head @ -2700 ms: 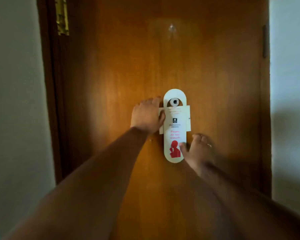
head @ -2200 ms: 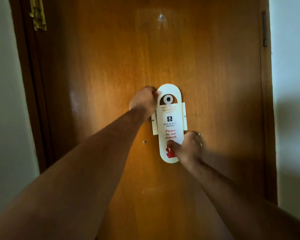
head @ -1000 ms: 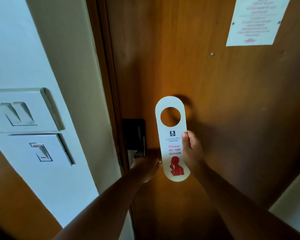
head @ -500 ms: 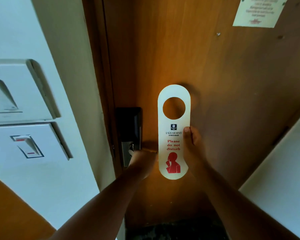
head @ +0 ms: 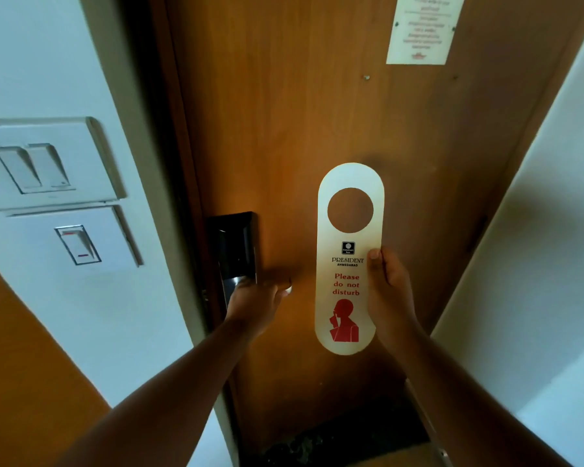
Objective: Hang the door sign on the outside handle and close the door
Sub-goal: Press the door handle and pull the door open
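A cream door sign (head: 348, 230) with a round hole and red "Please do not disturb" print stands upright in front of the wooden door (head: 284, 129). My right hand (head: 390, 294) grips the sign's right edge, thumb on its face. My left hand (head: 255, 303) is closed around the inside door handle (head: 287, 289), whose metal tip shows past my fingers, just below the black lock plate (head: 235, 247). The door looks shut against its frame. The outside handle is hidden.
White switch panels (head: 48, 197) sit on the wall left of the frame. A printed notice (head: 422, 28) is fixed high on the door. A white wall (head: 536, 264) closes in on the right. Dark floor (head: 334, 439) shows at the door's foot.
The sign came off its peg on the door and is now in my right hand. My left hand went down to the handle and gripped it. The view shifted toward the lock side.
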Motion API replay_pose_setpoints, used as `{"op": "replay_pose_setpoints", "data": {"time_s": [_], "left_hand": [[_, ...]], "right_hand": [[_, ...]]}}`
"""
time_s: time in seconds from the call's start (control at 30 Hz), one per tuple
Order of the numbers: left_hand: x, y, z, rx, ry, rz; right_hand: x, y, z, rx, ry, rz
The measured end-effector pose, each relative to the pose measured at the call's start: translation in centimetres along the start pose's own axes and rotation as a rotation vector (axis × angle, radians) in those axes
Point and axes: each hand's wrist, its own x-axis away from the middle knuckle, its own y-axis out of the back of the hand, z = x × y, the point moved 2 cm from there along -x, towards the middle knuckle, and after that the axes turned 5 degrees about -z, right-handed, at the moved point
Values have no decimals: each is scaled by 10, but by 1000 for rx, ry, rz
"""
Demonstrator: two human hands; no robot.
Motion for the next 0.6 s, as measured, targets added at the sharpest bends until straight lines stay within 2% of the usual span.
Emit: {"op": "replay_pose_setpoints", "data": {"time_s": [0.3, 0.37, 0.47, 0.6], "left_hand": [[76, 31, -80, 49, 47, 63], [100, 40, -105, 115, 62, 30], [140, 52, -142, 181, -3, -3], [192, 76, -179, 341, -150, 55]], "right_hand": [[98, 100, 10, 24, 20, -87], [122, 120, 12, 28, 18, -98], [156, 148, 18, 26, 9, -116], [204, 185, 29, 25, 7, -151]]}}
